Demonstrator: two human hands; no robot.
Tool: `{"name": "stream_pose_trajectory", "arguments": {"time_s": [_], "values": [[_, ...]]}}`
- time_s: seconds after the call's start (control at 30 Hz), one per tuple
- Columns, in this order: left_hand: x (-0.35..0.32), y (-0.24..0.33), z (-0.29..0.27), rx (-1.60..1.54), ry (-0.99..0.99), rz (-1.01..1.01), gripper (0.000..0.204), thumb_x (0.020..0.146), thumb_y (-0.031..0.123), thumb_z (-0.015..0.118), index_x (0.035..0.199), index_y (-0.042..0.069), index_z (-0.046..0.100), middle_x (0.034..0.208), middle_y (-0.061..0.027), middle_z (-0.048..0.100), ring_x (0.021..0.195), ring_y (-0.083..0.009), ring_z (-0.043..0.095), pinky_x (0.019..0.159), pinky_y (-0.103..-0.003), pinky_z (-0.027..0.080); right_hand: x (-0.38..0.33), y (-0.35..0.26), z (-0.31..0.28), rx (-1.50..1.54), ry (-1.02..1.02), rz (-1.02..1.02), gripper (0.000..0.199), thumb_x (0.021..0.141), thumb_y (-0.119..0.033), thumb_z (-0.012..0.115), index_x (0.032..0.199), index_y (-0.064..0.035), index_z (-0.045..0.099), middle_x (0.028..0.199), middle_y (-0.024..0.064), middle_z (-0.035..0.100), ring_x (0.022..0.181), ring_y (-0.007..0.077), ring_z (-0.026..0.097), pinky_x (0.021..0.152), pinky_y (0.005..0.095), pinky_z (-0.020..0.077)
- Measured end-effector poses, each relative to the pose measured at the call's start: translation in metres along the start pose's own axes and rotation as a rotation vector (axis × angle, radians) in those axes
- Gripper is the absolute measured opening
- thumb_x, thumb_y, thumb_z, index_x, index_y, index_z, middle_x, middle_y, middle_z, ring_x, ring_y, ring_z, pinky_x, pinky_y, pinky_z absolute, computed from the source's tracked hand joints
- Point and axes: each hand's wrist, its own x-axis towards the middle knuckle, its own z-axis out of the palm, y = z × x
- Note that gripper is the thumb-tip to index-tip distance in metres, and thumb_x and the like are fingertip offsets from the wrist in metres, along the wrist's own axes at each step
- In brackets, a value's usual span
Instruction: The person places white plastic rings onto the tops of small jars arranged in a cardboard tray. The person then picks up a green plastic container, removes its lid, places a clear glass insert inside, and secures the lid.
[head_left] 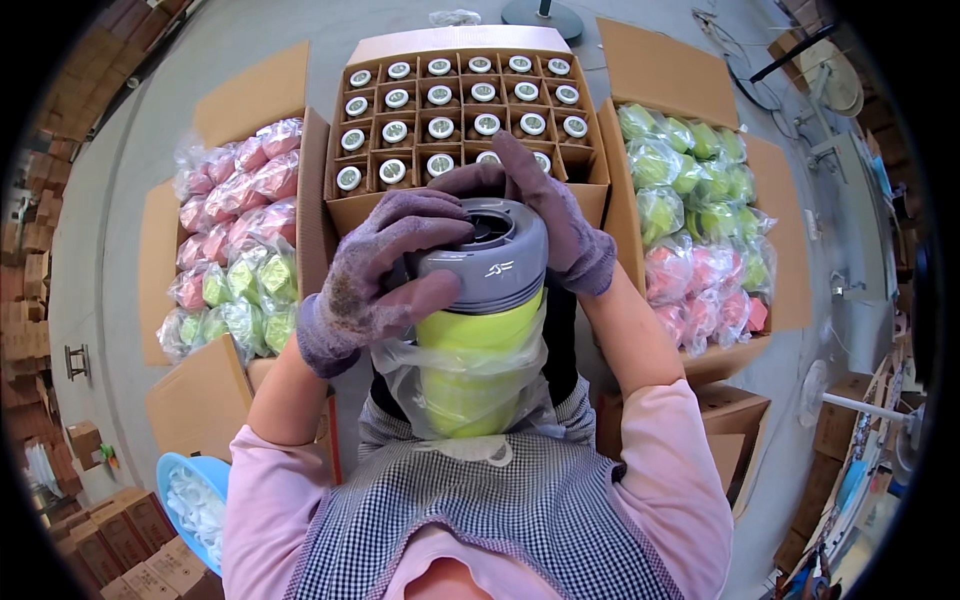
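The near-right cell (577, 162) of the divided brown cardboard carton (355, 213) opens upward; a grey-topped lime-green cylinder (480, 340) blocks its near middle, brown cardboard side cartons (314, 180) flanking it.

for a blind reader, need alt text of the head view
The gloved left hand grips the grey top of a lime-green object partly in clear plastic, the right hand against it. Ahead is a divided carton of white-rimmed pieces, flanked by cartons of bagged pink and green items.

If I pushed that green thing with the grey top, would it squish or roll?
The green thing might roll on its side, since its grey top is round. It probably wouldn't squish easily: it looks smooth and undented.
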Motion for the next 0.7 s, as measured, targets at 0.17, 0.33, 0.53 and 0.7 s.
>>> {"name": "stream_pose_trajectory", "arguments": {"time_s": [0.17, 0.33, 0.53, 0.7], "values": [[-0.007, -0.003, -0.004, -0.011, 0.001, -0.072, 0.04, 0.085, 0.02, 0.074, 0.119, 0.001, 0.069, 0.113, -0.0145, 0.063, 0.109, -0.0286, 0.059, 0.097, -0.04, 0.046, -0.011, 0.008, 0.008, -0.124, -0.03, -0.094, 0.065, 0.106, -0.051, 0.031, 0.129, 0.0031, 0.059, 0.128, 0.013, 0.063, 0.116, 0.0188, 0.06, 0.106, 0.0324, 0.044], [0.005, 0.015, 0.0, 0.038, 0.006, -0.169, 0.037, 0.084, 0.021, 0.075, 0.117, 0.003, 0.072, 0.106, -0.0122, 0.06, 0.1, -0.0254, 0.058, 0.089, -0.037, 0.046, -0.011, 0.008, 0.008, -0.268, -0.014, -0.145, 0.059, 0.107, -0.044, 0.031, 0.132, 0.002, 0.058, 0.128, 0.0134, 0.063, 0.118, 0.0196, 0.059, 0.109, 0.0338, 0.0411], [0.01, 0.007, 0.0, -0.082, 0.01, -0.112, 0.039, 0.083, 0.023, 0.077, 0.118, 0.005, 0.073, 0.093, -0.0086, 0.055, 0.091, -0.0227, 0.054, 0.084, -0.034, 0.045, -0.008, 0.011, 0.003, -0.091, -0.046, -0.134, 0.062, 0.106, -0.05, 0.029, 0.127, -0.0001, 0.061, 0.12, 0.0115, 0.066, 0.113, 0.0182, 0.061, 0.104, 0.033, 0.0432], [0.01, 0.007, -0.003, 0.008, -0.01, -0.088, 0.039, 0.079, 0.022, 0.079, 0.114, 0.005, 0.074, 0.091, -0.008, 0.055, 0.086, -0.0218, 0.053, 0.082, -0.034, 0.044, -0.006, 0.0, 0.001, -0.334, -0.044, -0.219, 0.056, 0.107, -0.043, 0.031, 0.119, 0.001, 0.063, 0.114, 0.0113, 0.067, 0.106, 0.0178, 0.062, 0.098, 0.0329, 0.0469]]}}
